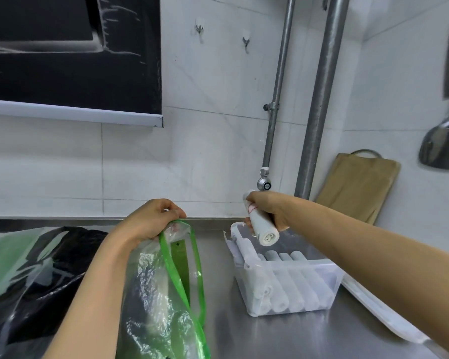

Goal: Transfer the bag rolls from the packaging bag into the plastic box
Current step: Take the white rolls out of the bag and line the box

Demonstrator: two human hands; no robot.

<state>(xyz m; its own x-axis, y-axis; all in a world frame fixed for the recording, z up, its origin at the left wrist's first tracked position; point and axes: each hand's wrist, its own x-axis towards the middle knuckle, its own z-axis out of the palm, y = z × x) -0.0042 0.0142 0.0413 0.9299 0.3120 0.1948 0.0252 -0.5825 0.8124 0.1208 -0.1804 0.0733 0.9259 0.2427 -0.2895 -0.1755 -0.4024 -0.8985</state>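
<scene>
My right hand [268, 209] grips a white bag roll [261, 226], held tilted just above the far end of the clear plastic box [290, 307]. Several white rolls [293, 283] lie side by side inside the box. My left hand [151, 218] pinches the top edge of the clear packaging bag with green trim [166, 294], holding it upright on the steel counter to the left of the box. Pale rolls show faintly through the bag's crinkled plastic.
A steel counter [244, 338] runs to the tiled wall. Black and green plastic bags [36, 268] lie at the left. A white lid [381, 312] rests right of the box. A wooden cutting board [355, 185] leans in the corner beside two metal pipes [319, 112].
</scene>
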